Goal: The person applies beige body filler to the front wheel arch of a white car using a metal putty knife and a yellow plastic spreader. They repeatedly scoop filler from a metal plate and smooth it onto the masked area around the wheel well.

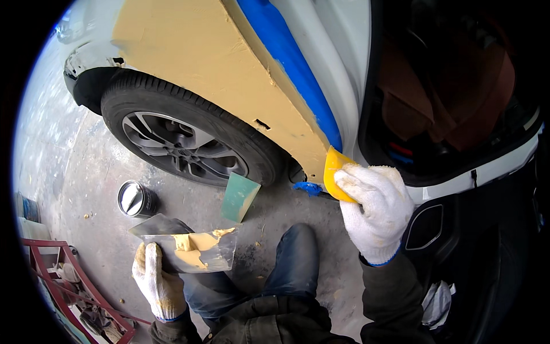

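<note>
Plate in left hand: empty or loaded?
Partly loaded: tan paste lies on the plate in the left hand, with grey surface showing around it.

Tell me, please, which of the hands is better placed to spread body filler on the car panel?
Probably the right hand: it holds the yellow spreader at the car panel, while the left hand holds the plate with body filler away from the panel.
</note>
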Tool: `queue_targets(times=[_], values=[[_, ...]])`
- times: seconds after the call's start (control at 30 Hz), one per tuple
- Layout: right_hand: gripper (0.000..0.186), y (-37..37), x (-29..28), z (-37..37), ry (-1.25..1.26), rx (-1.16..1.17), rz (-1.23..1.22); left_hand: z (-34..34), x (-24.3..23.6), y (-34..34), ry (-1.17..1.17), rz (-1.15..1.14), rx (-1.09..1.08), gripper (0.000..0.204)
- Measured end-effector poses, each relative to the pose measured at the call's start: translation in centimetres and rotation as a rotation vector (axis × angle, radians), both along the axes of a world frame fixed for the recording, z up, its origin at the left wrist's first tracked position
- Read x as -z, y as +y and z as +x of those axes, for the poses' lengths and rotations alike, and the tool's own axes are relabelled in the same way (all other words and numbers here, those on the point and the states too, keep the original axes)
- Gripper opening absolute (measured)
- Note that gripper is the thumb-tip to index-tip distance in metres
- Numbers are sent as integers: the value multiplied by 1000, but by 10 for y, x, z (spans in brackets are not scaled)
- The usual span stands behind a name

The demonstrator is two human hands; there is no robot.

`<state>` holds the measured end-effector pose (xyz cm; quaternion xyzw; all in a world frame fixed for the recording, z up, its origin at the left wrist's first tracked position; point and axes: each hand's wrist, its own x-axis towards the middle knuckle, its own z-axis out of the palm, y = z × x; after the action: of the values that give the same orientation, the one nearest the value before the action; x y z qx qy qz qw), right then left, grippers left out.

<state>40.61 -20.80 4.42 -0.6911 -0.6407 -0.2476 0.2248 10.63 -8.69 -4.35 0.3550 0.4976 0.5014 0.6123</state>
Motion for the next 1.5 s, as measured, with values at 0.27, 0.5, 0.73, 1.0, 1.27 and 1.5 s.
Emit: queue_targets(times=[0.27,0.5,0.73,1.0,1.27,1.5], values=[[42,-7,8,3,35,21,0,-10,10,-4,280,94,40,18],[39,-12,18,5,45,37,16,-1,1,-7,200,35,13,19],[40,-18,32,11,65,42,28,-1,8,-10,195,32,-34,19],[40,-24,40,17,59,53,7,-14,17,-8,739,480,161,19],[39,-30,52,22,62,79,4,-12,14,-3,1238,1087,214,18],[33,-57,50,18,375,250,113,1,9,-17,306,79,51,17]])
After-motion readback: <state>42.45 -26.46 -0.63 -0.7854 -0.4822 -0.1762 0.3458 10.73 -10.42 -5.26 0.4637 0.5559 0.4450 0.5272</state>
